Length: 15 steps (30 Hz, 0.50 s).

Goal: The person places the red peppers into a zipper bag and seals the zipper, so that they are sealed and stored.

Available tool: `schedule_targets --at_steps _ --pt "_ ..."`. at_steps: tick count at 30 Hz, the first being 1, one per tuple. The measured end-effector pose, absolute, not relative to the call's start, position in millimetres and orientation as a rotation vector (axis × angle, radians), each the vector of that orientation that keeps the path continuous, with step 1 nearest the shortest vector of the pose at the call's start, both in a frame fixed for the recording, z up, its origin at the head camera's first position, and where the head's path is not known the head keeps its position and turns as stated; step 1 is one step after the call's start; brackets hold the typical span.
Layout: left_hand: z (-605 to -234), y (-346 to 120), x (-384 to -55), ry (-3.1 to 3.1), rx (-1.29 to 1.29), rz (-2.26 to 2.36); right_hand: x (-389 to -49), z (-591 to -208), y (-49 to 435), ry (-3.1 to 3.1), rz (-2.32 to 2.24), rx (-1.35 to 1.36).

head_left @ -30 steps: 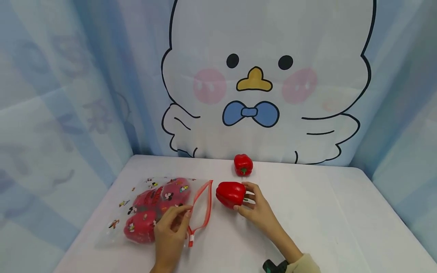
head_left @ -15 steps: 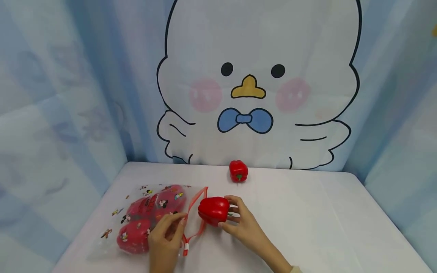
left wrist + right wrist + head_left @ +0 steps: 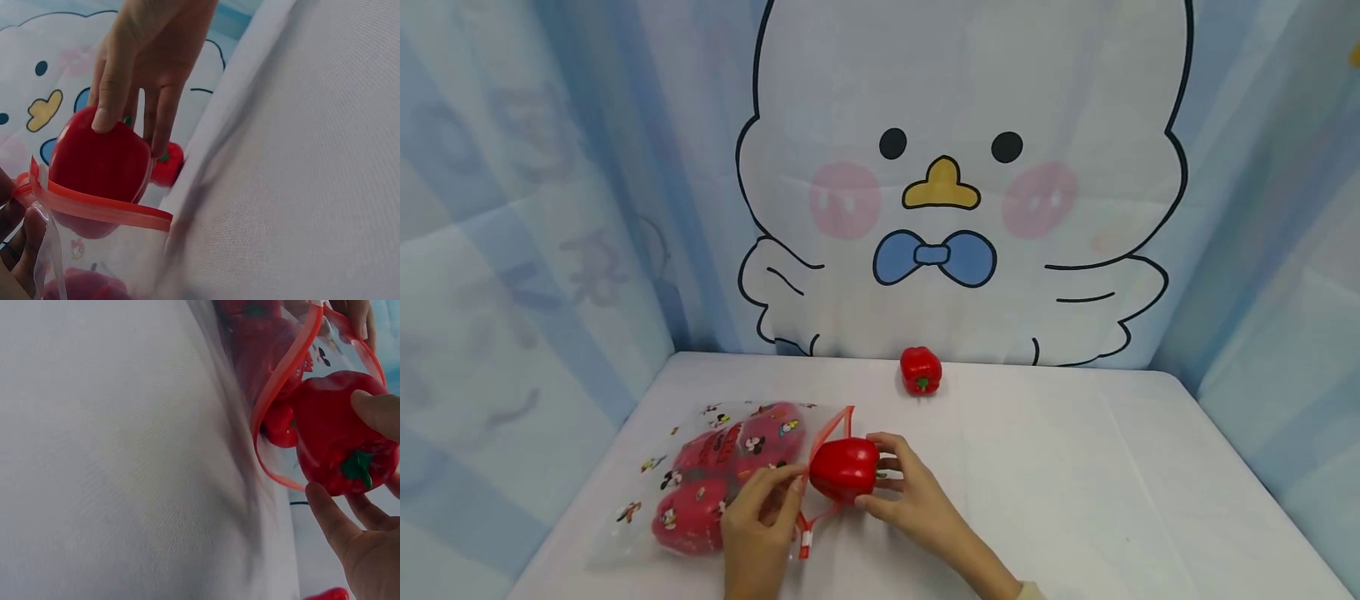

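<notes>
Brought glossy red bell pepper with green stem [image 3: 844, 469] leftward over the last second, from just right of the clear plastic bag with cartoon prints [image 3: 655, 462] to its open mouth. Gripped it near the stem end with right hand [image 3: 917, 504], thumb and fingers round its sides. Pinched the bag's red zip edge [image 3: 112, 210] with left hand [image 3: 756, 521]. Kept both hands close, not touching each other. Saw pepper's lower end through clear plastic in left wrist view, stem end outside; judged entry begun, not complete. Counted a few red peppers [image 3: 691, 518] already inside the bag. Left another red bell pepper [image 3: 921, 371] near the back edge of the white table [image 3: 1075, 483], well apart from both hands.
</notes>
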<state>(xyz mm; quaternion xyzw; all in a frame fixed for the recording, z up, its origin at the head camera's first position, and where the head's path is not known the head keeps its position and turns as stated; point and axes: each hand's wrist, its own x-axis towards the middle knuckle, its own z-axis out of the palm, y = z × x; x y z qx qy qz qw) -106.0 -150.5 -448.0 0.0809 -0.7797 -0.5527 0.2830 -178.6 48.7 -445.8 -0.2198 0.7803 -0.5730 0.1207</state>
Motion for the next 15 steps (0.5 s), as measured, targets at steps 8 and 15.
schedule_targets --at_steps 8,15 --pt "-449.8 -150.8 -105.1 -2.082 0.211 -1.437 -174.5 -446.3 38.5 2.268 -1.656 -0.654" --pt "-448.7 -151.5 -105.5 -2.098 0.227 -1.484 -172.7 -446.3 34.8 2.27 -1.649 -0.668"
